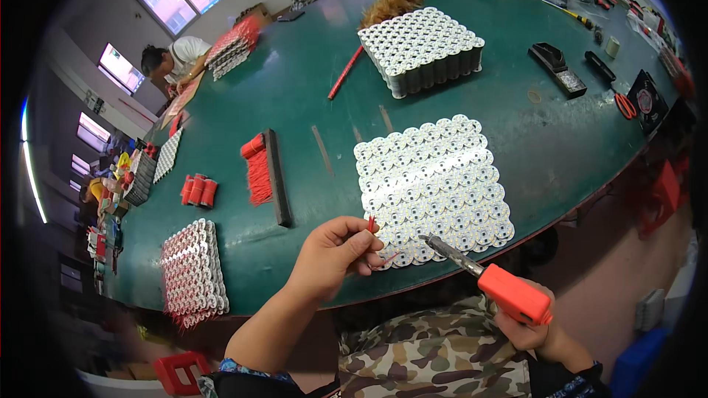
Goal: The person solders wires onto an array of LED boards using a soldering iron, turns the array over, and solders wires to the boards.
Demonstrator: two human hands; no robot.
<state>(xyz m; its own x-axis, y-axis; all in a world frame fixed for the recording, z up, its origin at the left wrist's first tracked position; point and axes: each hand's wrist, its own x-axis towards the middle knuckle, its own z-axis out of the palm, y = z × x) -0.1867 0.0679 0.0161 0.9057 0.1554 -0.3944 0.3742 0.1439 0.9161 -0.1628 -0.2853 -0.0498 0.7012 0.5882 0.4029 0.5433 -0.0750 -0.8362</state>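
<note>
- Sheet of round white boards (435, 177): lies on the green surface (317, 110), near its edge, in front of the person.
- Left hand (332, 254): grip pinched on short red wires (371, 225), by the sheet's near left corner.
- Right hand (527, 332): grip clamped round the red handle of a soldering iron (509, 293); its tip points at the sheet, contact unclear.
- Red wire bundle (258, 177): to the left, beside a dark bar (277, 180).
- White-topped block (420, 40): farther back.

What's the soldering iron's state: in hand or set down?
In hand: the right hand holds the soldering iron by its red handle, tip toward the white discs. Contact, heat: cannot tell.
</note>
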